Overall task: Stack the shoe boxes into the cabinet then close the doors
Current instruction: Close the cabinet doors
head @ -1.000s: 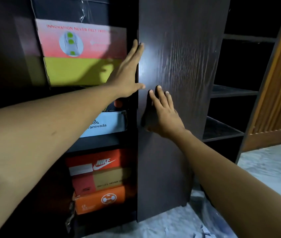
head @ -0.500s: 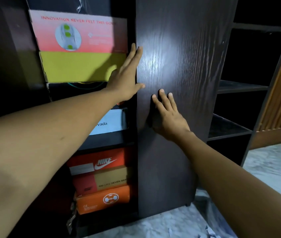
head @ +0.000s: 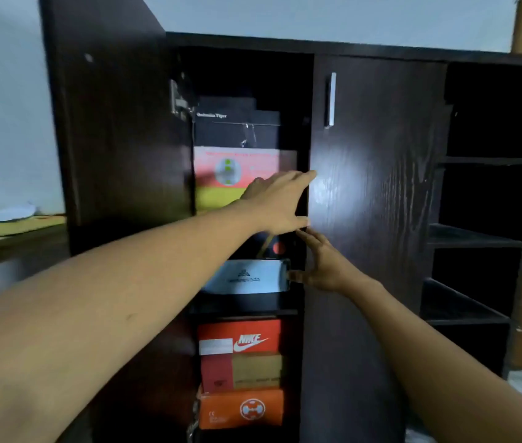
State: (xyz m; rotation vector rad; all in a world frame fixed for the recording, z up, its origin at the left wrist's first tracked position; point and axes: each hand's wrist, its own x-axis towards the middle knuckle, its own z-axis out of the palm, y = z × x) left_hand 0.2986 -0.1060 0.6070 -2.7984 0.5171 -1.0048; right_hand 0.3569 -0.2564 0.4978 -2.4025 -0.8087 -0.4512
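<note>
Shoe boxes fill the left bay of the dark wood-grain cabinet (head: pixel 317 43), at the centre of the view. On the upper shelf, toward 12 o'clock, lies a black box (head: pixel 237 129) whose white lettering ends in "Tiger". Under it is a pink-and-yellow box (head: pixel 221 174) with a round emblem; its writing is too blurred to read. Lower is a white box (head: pixel 247 276) with a small dark logo and an unreadable word.

On the bottom shelf, toward 6 o'clock, three cardboard boxes are stacked. On top is an orange box (head: pixel 240 337) marked "NIKE" with a swoosh and a white label. In the middle is a red-and-brown box (head: pixel 243 370). At the bottom is an orange box (head: pixel 240 409) with a round white logo.

The left door (head: pixel 109 123) stands swung open at 10 o'clock, with a metal hinge (head: pixel 178 102) on it. The right door (head: pixel 381 187) lies flat across its bay and carries a slim metal bar handle (head: pixel 331 99) at 1 o'clock.

The left hand (head: pixel 280 204) reaches in with straight fingers held together, the tips at the right door's left edge. The right hand (head: pixel 320 266), just below, has straight fingers spread apart at the same edge.

Open dark shelves (head: pixel 477 238) sit at 3 o'clock.
</note>
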